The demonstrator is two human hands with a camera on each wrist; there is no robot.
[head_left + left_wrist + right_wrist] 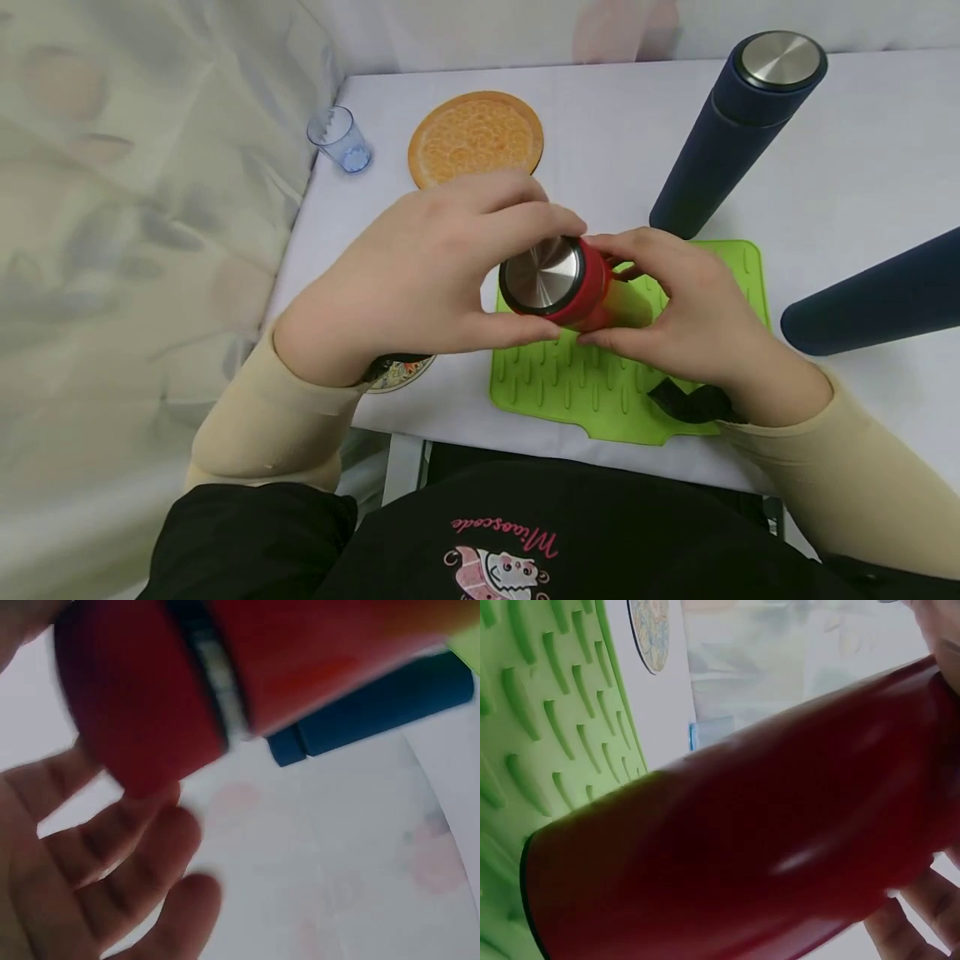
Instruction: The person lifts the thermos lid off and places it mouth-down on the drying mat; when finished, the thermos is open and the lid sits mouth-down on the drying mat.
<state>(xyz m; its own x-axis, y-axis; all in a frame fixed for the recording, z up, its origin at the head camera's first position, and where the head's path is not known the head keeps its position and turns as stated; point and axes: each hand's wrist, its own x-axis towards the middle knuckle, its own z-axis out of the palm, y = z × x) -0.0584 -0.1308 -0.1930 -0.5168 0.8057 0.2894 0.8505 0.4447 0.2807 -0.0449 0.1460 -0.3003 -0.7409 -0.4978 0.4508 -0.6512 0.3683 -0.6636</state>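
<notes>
A red thermos flask [742,832] with a yellow-green lower part is held upright over the green ridged mat [570,396]. Whether its base touches the mat is hard to tell. Its red cap [542,275] has a brushed steel top, and a steel band shows below the cap in the left wrist view. My left hand [442,262] pinches the cap, thumb on the near side and fingers on the far side. Lower down, my right hand [693,312] grips the flask's body between thumb and fingers.
Two dark blue flasks stand on the right, one farther back [727,133] and one nearer [877,292]. A bluish glass [341,142] is at the back left. Beside it lies an orange round mat [477,133]. A patterned disc [401,375] shows partly under my left wrist.
</notes>
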